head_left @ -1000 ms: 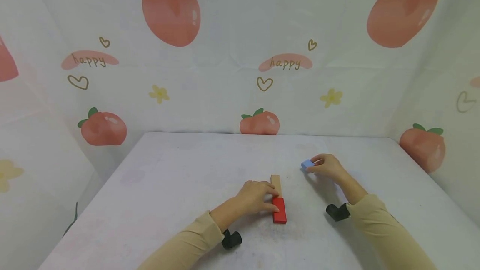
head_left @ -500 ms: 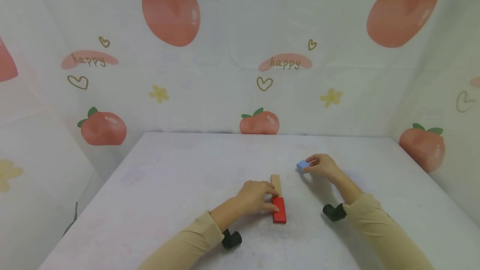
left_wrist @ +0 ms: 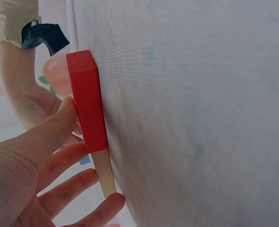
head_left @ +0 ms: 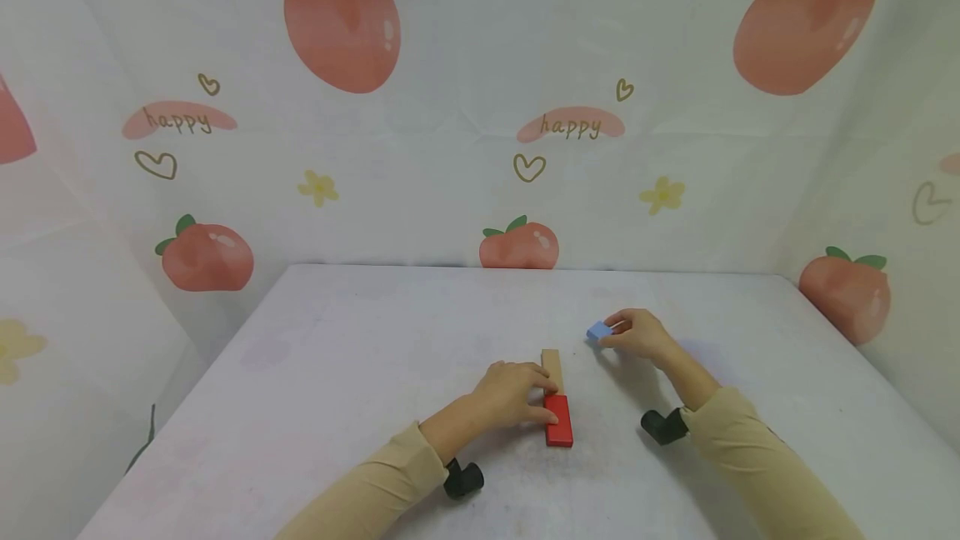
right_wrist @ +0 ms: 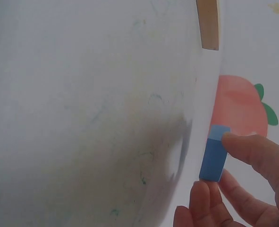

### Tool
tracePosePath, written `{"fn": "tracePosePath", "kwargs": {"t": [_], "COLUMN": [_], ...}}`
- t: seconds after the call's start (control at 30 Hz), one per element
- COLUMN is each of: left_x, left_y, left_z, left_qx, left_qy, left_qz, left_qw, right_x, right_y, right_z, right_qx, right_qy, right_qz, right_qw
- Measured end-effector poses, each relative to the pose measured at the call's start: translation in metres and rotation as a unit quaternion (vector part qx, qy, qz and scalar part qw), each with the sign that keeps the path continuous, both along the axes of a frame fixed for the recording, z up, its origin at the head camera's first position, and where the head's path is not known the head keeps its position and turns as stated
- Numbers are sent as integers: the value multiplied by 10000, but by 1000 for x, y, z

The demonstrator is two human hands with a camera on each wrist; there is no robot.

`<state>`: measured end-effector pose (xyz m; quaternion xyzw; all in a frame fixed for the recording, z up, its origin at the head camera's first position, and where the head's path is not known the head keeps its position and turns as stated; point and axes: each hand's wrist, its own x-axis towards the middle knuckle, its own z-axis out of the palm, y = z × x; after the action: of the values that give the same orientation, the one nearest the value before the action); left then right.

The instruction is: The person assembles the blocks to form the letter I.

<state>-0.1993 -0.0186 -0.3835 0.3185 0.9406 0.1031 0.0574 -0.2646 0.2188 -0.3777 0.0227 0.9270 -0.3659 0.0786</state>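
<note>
A red block (head_left: 558,421) and a plain wooden block (head_left: 552,369) lie end to end in a line on the table. My left hand (head_left: 507,394) rests beside them on their left. Its thumb touches the red block (left_wrist: 88,101), and the fingertips lie along the wooden block (left_wrist: 104,173) with the fingers spread and relaxed. Farther back and to the right, my right hand (head_left: 641,334) pinches a small blue block (head_left: 599,332) between thumb and fingers, held above the table. The right wrist view shows the blue block (right_wrist: 215,153) with the thumb on its near side.
The white tabletop (head_left: 405,315) stretches around both hands. Behind it hangs a white cloth (head_left: 450,48) printed with fruit and flowers. Black wrist-worn pieces (head_left: 462,480) hang from both cuffs, close to the table.
My right hand has moved a little to the left with the blue block, closer to the wooden block. The left hand and the two lined-up blocks have stayed in place.
</note>
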Motion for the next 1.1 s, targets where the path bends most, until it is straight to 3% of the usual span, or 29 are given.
{"fn": "tracePosePath", "kwargs": {"t": [0.53,1.1], "left_x": [1,1], "left_y": [1,0], "left_z": [0,1], "left_qx": [-16,25], "left_qy": [-152,-171], "left_qz": [72,65], "left_qw": [9999,9998], "right_x": [1,-2], "right_y": [-10,-15], "right_z": [0,-3], "right_qx": [48,-39], "right_qy": [-56,187], "right_qz": [36,351], "right_qw": [10000,9992]}}
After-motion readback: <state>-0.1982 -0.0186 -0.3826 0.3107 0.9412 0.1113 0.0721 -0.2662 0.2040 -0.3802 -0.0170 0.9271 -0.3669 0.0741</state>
